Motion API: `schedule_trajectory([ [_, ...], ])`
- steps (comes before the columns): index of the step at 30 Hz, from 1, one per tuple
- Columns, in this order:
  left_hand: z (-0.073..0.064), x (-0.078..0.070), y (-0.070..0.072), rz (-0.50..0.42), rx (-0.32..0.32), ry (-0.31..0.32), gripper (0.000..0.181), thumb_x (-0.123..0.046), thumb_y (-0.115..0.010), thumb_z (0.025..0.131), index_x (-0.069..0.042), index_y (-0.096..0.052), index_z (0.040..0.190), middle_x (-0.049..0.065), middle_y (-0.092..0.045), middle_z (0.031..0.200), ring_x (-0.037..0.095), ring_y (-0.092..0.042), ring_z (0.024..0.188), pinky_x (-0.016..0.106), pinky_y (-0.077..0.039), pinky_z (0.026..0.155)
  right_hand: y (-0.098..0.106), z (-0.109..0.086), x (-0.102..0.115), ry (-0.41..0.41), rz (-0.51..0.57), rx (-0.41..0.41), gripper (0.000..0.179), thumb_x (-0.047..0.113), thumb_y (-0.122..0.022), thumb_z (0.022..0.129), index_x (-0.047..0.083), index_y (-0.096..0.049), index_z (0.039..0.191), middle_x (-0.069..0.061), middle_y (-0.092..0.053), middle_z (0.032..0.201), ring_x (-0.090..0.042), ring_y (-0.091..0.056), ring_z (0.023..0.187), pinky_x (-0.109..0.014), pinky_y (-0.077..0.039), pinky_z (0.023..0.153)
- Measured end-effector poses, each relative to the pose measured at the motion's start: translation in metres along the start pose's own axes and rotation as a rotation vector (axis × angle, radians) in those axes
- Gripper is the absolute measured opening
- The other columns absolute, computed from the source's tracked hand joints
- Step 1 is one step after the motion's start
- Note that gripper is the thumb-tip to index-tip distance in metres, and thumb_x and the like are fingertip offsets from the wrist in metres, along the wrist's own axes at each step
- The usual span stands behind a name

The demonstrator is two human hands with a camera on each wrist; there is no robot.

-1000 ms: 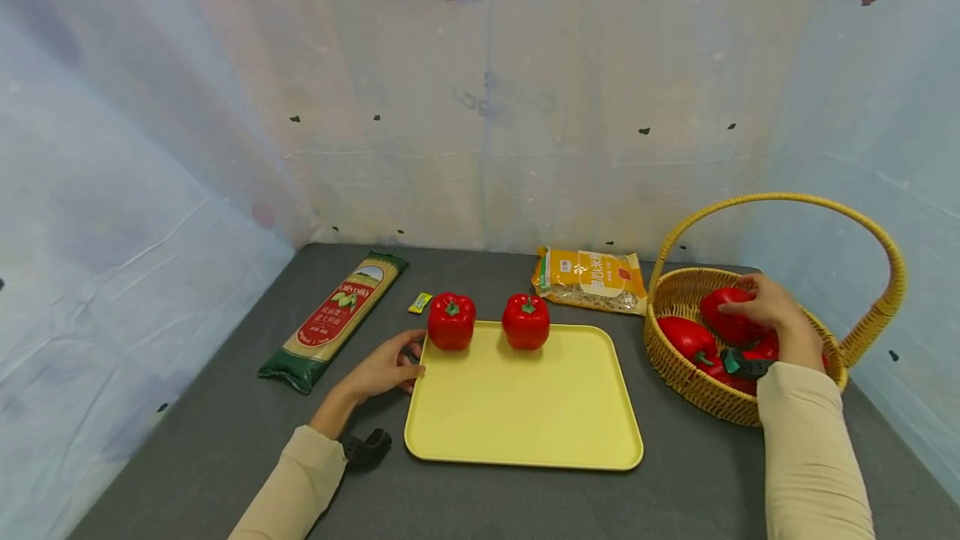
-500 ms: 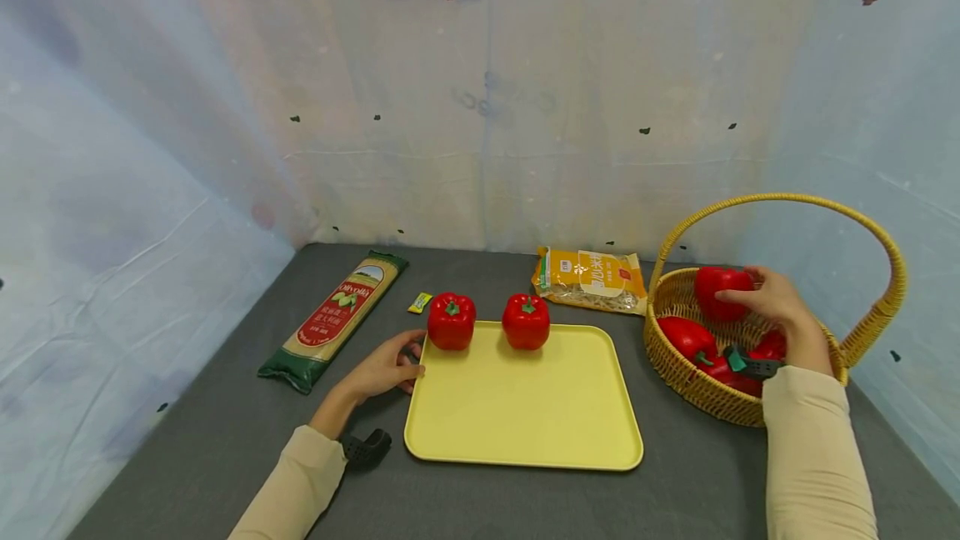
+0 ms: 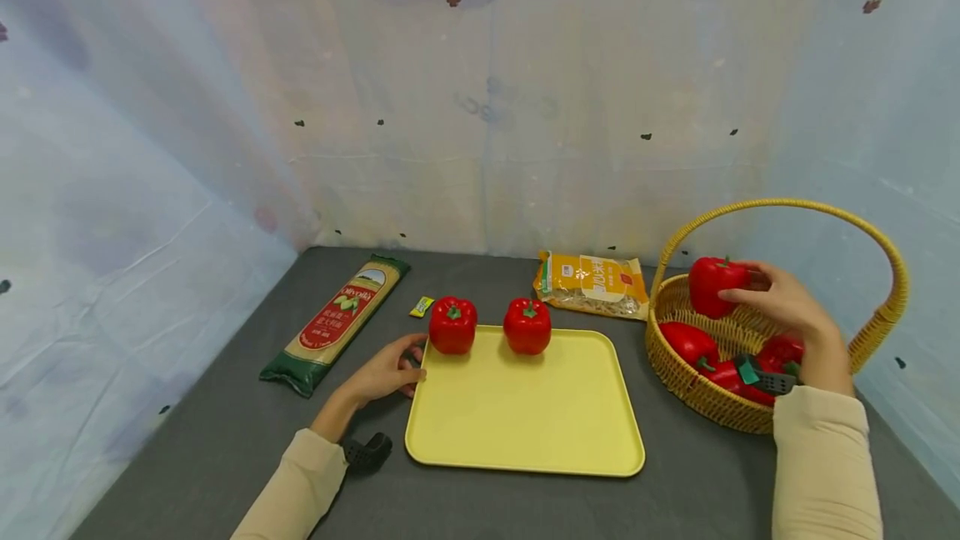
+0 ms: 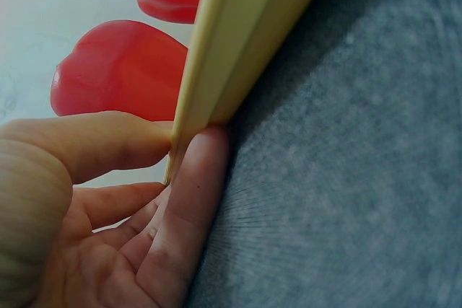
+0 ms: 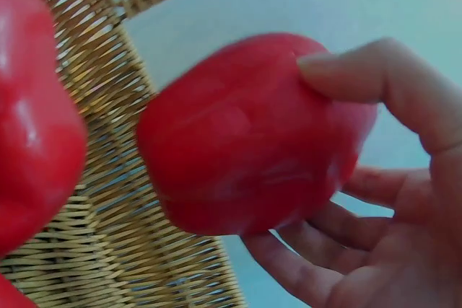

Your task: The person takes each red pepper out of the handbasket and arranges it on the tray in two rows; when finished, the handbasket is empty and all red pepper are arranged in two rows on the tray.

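Observation:
In the head view my right hand grips a red bell pepper, stem up, over the wicker basket. The right wrist view shows thumb and fingers around that bell pepper. More red peppers lie in the basket below, partly behind the wrist. At the left edge of the yellow tray, my left hand pinches the rim, thumb above and fingers beneath, as the left wrist view of the tray's edge shows. Two red bell peppers, one left and one right, stand along the tray's far edge.
A green and beige spaghetti pack lies at the left, with a small yellow packet beside it. An orange bag of grain lies behind the tray, close to the basket. The basket's tall handle arches over its opening.
My right hand has lifted the bell pepper up from among the others in the basket, turning it stem up. My left hand has stayed on the tray's rim.

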State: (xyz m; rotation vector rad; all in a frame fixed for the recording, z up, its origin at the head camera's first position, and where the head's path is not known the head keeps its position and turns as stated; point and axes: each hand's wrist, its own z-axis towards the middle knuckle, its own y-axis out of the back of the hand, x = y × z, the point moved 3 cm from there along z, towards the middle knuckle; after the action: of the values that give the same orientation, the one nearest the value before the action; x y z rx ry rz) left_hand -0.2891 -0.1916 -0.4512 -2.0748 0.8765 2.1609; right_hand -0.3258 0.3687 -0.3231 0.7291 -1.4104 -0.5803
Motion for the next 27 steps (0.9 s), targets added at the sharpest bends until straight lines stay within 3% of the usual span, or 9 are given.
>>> schedule_trajectory([
  [3, 0.0, 0.001, 0.0, -0.001, -0.002, 0.007, 0.061, -0.005, -0.062, 0.087, 0.002, -0.032, 0.14, 0.017, -0.046, 0.106, 0.021, -0.055, 0.068, 0.035, -0.055, 0.059, 0.005, -0.012, 0.006, 0.049, -0.02, -0.008, 0.075, 0.038, -0.057, 0.091, -0.005, -0.023, 0.142, -0.027, -0.04, 0.129, -0.029, -0.045, 0.108, -0.033, -0.048, 0.078],
  [6, 0.001, 0.002, 0.0, 0.0, -0.001, 0.007, 0.061, -0.005, -0.062, 0.087, 0.002, -0.032, 0.14, 0.018, -0.045, 0.106, 0.021, -0.055, 0.069, 0.035, -0.055, 0.059, 0.009, -0.026, 0.012, 0.109, 0.008, -0.024, 0.066, 0.031, -0.059, 0.091, -0.002, -0.028, 0.14, -0.012, -0.046, 0.124, -0.007, -0.046, 0.1, -0.02, -0.047, 0.071],
  [10, 0.001, 0.003, 0.0, -0.004, 0.001, 0.002, 0.061, -0.006, -0.062, 0.087, 0.003, -0.032, 0.139, 0.018, -0.045, 0.107, 0.021, -0.055, 0.069, 0.035, -0.055, 0.059, 0.011, -0.039, 0.02, 0.197, 0.064, -0.042, 0.058, 0.019, -0.061, 0.09, 0.003, -0.032, 0.138, 0.016, -0.048, 0.114, 0.01, -0.045, 0.096, -0.017, -0.048, 0.07],
  [12, 0.0, 0.002, 0.0, -0.007, 0.001, 0.004, 0.061, -0.005, -0.062, 0.087, 0.002, -0.032, 0.14, 0.018, -0.045, 0.107, 0.021, -0.055, 0.069, 0.035, -0.055, 0.059, 0.01, -0.044, 0.026, 0.258, 0.1, -0.035, 0.056, 0.012, -0.061, 0.09, 0.005, -0.033, 0.138, 0.022, -0.047, 0.113, 0.011, -0.048, 0.096, -0.017, -0.05, 0.07],
  [19, 0.0, 0.0, 0.0, -0.013, 0.006, 0.008, 0.06, -0.004, -0.061, 0.088, 0.003, -0.031, 0.14, 0.018, -0.045, 0.107, 0.021, -0.055, 0.07, 0.035, -0.056, 0.059, -0.001, -0.053, 0.06, 0.416, 0.22, 0.015, 0.064, -0.007, -0.059, 0.086, 0.008, -0.031, 0.141, 0.012, -0.046, 0.121, 0.004, -0.057, 0.099, -0.021, -0.054, 0.07],
  [27, 0.0, 0.0, 0.0, -0.019, 0.006, 0.01, 0.061, -0.004, -0.061, 0.088, 0.003, -0.031, 0.14, 0.018, -0.045, 0.107, 0.021, -0.054, 0.07, 0.035, -0.056, 0.06, -0.037, -0.045, 0.096, 0.582, 0.263, 0.027, 0.073, -0.012, -0.066, 0.076, 0.0, -0.032, 0.139, 0.002, -0.039, 0.125, -0.001, -0.053, 0.104, -0.013, -0.049, 0.08],
])
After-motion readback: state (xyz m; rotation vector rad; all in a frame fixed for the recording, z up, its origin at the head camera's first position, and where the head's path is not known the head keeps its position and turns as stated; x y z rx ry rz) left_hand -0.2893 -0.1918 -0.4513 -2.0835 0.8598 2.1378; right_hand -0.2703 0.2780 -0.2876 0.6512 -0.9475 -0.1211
